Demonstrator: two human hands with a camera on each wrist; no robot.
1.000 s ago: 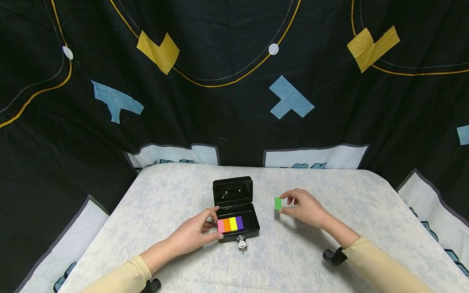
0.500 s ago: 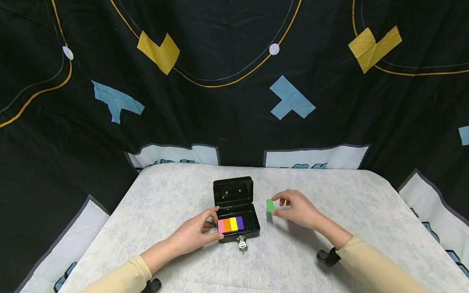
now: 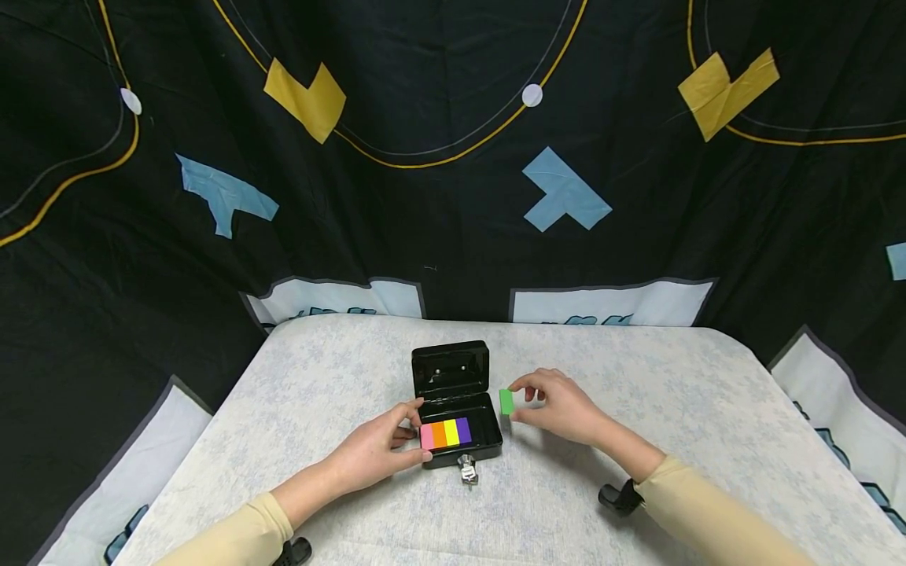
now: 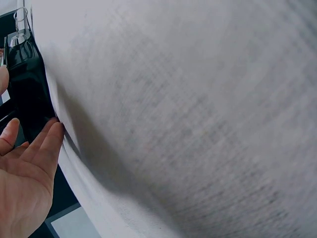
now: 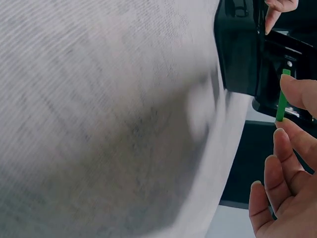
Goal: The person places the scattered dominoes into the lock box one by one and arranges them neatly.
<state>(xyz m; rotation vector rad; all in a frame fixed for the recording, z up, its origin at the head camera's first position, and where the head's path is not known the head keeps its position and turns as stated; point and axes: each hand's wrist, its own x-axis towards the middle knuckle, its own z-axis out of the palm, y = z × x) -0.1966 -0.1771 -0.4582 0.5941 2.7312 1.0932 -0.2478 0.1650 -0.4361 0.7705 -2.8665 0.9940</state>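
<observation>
A small black cash box stands on the table with its lid raised. Pink, orange, yellow and purple rectangular pieces lie side by side in its left part. My left hand holds the box's left side, thumb at the front corner and index finger near the hinge end. Just right of the box, my right hand pinches a green flat rectangular piece between thumb and index finger. Seen edge-on in the right wrist view, the green piece looks thin.
At the box's front hangs a silver lock with a key. A pale patterned cloth covers the table. Behind it hangs a black curtain with yellow and blue shapes.
My right hand has moved left with the green piece, from well right of the box to close beside its right wall. The left hand and the box have stayed put.
</observation>
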